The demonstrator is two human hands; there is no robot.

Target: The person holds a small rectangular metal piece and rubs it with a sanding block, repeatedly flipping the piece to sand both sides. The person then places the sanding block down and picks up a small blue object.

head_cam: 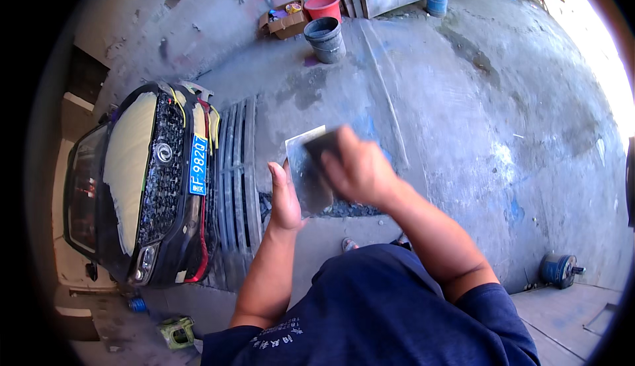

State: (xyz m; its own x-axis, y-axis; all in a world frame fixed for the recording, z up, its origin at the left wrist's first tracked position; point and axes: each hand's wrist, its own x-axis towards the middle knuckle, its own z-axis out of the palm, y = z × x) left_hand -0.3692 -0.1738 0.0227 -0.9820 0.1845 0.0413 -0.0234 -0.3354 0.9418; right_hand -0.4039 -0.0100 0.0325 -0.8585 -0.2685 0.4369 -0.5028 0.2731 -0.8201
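Observation:
A flat rectangular plate with a pale upper edge and a grey, smeared-looking face stands tilted before my chest. My left hand supports it at its left side, thumb pointing up and the other fingers hidden behind it. My right hand grips a dark, flat, square-edged piece, perhaps a putty spreader; motion blur hides its details. That piece overlaps the plate's upper right part, and I cannot tell whether the two touch.
To the left, a dark car has pale filler-like patches on its hood and yellow tape at its front. A metal floor grate lies beside it. Farther off are a grey bucket, red tub, cardboard box and blue pail.

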